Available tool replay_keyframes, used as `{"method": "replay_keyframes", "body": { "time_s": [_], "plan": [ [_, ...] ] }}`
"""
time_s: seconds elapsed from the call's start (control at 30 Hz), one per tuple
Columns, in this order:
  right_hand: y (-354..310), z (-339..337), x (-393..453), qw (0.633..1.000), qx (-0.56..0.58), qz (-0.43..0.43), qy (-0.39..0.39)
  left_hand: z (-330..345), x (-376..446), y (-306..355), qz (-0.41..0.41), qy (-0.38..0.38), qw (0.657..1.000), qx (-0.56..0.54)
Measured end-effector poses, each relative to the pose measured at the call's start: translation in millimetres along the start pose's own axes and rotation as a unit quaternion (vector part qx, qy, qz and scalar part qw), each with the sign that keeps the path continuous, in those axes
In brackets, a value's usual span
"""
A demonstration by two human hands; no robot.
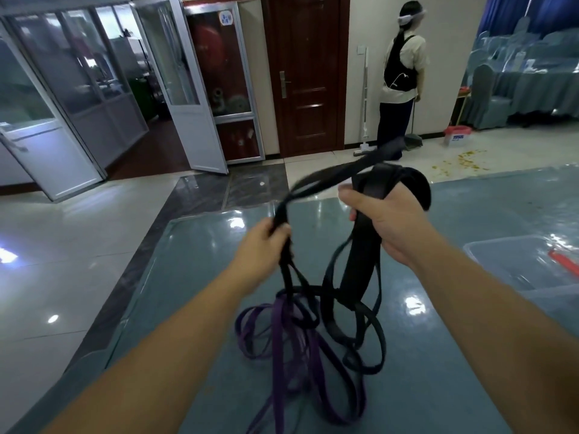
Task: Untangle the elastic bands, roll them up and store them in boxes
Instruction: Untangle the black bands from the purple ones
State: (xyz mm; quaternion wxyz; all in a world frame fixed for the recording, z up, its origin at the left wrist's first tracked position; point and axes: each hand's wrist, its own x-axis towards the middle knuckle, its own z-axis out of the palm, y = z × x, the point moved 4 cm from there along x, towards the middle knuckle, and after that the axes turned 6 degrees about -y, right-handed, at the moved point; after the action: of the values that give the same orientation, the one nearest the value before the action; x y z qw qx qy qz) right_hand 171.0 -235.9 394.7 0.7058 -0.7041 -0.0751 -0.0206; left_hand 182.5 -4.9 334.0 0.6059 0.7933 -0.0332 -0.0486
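A tangle of elastic bands hangs between my hands over the glass-topped table (438, 355). My right hand (388, 220) grips a wide black band (360, 264), which loops over the hand and drops toward the table. My left hand (263, 245) pinches a narrower black band (326, 180) that arcs up and to the right, blurred. Below, purple bands (279, 349) and dark thin bands (372, 336) lie knotted together on the table top.
A clear plastic box (513, 264) holding something red sits on the table at the right. The table's left edge runs diagonally beside tiled floor. A person (401, 73) stands facing away near a brown door, with a red bin (457, 136) and spilled debris nearby.
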Motion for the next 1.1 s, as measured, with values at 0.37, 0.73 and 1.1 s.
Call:
{"method": "replay_keyframes", "body": {
  "time_s": [0.37, 0.73, 1.1],
  "plan": [
    [139.7, -53.5, -18.2, 0.915, -0.379, 0.139, 0.002, -123.2, 1.0, 111.0, 0.0, 0.25, 0.922, -0.294],
    [155.4, -53.9, -26.6, 0.889, -0.419, 0.16, 0.089, -143.6, -6.4, 109.7, 0.011, 0.269, 0.953, -0.139],
    [108.7, 26.6, -0.1, 0.98, -0.12, 0.145, 0.059, -57.7, 7.8, 100.0, -0.085, 0.048, 0.994, -0.046]
  ]
}}
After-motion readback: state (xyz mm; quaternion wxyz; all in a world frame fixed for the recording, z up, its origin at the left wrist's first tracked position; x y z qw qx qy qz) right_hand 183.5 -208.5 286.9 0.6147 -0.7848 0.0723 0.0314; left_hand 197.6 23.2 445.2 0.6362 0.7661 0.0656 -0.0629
